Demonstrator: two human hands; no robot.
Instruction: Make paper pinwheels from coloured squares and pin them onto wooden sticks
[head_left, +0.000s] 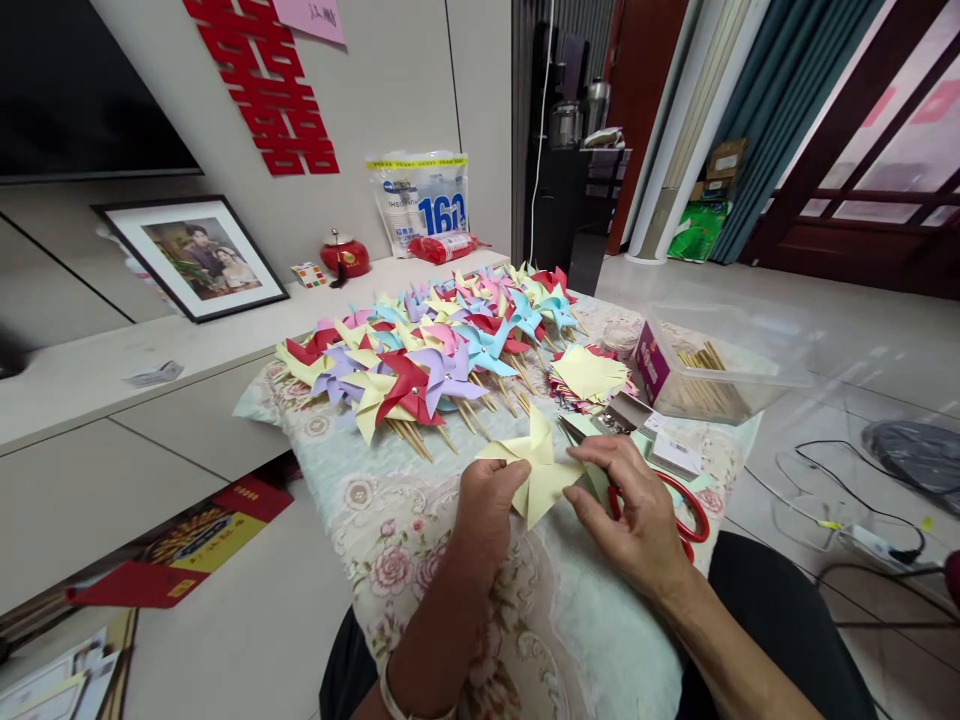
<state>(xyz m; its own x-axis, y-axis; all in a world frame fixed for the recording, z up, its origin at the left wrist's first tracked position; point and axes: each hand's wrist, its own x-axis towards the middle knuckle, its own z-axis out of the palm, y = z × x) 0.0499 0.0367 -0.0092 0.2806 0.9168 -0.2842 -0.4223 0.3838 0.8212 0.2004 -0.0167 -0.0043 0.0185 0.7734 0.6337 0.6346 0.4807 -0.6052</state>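
Note:
A pale yellow paper pinwheel (538,462) with folded blades is held over the table by my left hand (486,505), its thumb pressed on the left side. My right hand (634,515) reaches around the pinwheel's right blade with thumb and fingers apart; whether the tips touch the paper is unclear. Red-handled scissors (696,508) lie partly hidden under that hand. Just beyond are a small open box of metal pins (619,415) and a stack of cut paper sheets (590,374), yellow on top. Finished pinwheels (416,385) on sticks in several colours fill the table's far left.
A clear plastic tub (720,385) of wooden sticks stands at the table's right edge, on a floral tablecloth (390,560). Behind is a white cabinet (150,420) with a framed photo (199,255), red pot and plastic bag (420,200). Cables (855,480) lie on the floor.

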